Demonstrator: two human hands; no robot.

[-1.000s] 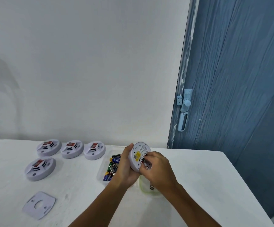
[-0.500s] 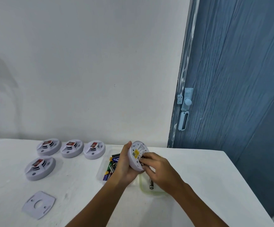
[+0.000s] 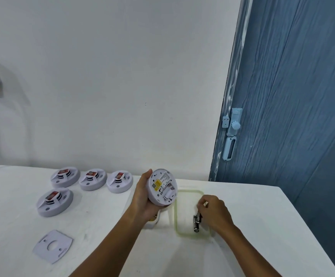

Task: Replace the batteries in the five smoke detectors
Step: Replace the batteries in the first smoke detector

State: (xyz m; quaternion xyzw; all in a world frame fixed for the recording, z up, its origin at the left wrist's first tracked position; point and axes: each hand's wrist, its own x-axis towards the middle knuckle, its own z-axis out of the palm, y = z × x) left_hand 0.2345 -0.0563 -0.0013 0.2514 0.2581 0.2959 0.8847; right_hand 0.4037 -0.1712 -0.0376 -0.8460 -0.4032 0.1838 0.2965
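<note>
My left hand (image 3: 142, 198) grips a white round smoke detector (image 3: 162, 186) above the table, its back with a yellow label turned towards me. My right hand (image 3: 214, 213) is low over a green-rimmed tray (image 3: 177, 212). Its fingertips pinch the top end of a black battery (image 3: 198, 216), which rests beside a second black battery (image 3: 195, 225) in the tray. Three more detectors (image 3: 64, 176) (image 3: 92, 179) (image 3: 119, 181) stand in a row at the back left, each with a red label. A fourth detector (image 3: 54, 202) stands in front of them.
A loose white mounting plate (image 3: 52, 245) lies at the front left of the white table (image 3: 252, 226). A clear container (image 3: 159, 218) is mostly hidden under my left hand. A blue door (image 3: 292, 116) with a pale latch (image 3: 232, 126) stands beyond the table's right side.
My right hand left the detector's back and dropped right to the tray with a battery; two batteries are there now instead of one. My left hand keeps holding the detector.
</note>
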